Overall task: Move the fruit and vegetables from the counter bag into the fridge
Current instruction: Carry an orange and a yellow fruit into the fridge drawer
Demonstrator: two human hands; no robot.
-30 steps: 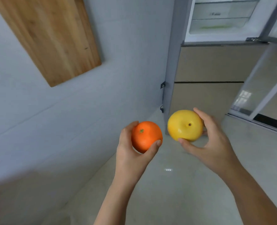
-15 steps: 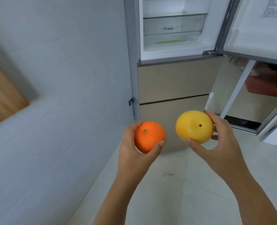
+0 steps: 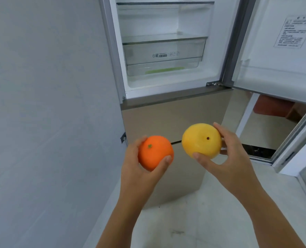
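Above left hand (image 3: 139, 169) and right hand (image 3: 227, 158), open fridge (image 3: 175, 119) with glass shelf (image 3: 164, 38) over a clear drawer (image 3: 141, 56). Beneath that, a clear bin (image 3: 136, 71) holding something flat and green (image 3: 164, 70), too blurred to name. Below both hands, pale floor (image 3: 193, 230), bearing the fridge just beyond the fingers

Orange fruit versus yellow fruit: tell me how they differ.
The orange fruit is deep orange; the yellow fruit is yellow and looks larger. The orange fruit has a green stem spot, the yellow fruit a dark red dot. The left hand grips the orange fruit, the right hand the yellow fruit. Both are round, outside the open fridge.
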